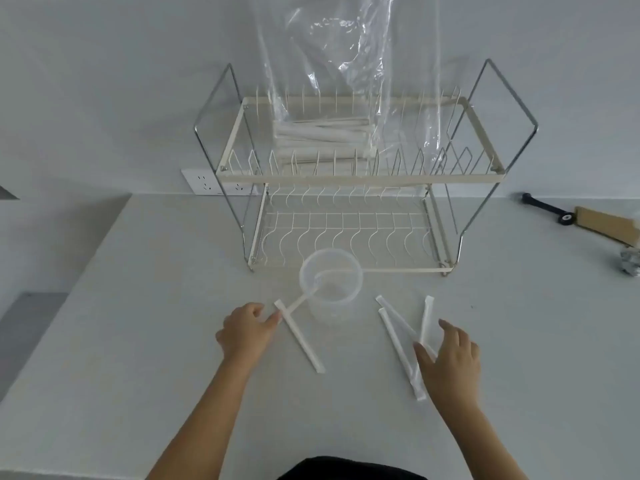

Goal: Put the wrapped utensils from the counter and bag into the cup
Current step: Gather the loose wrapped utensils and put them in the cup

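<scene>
We cannot count the wrapped utensils (322, 133) inside the crinkled bag (346, 64); the right edge crops a wooden board (606, 225).

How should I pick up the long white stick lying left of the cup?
Pinch the wrapped stick near its far end, beside the left hand, thumb and finger on its two long sides, coming from above. It lies flat on the counter and is thin, so a fingertip grip fits best.

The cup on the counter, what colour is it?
Clear, see-through plastic cup, faintly whitish; the head view shows it.
</scene>
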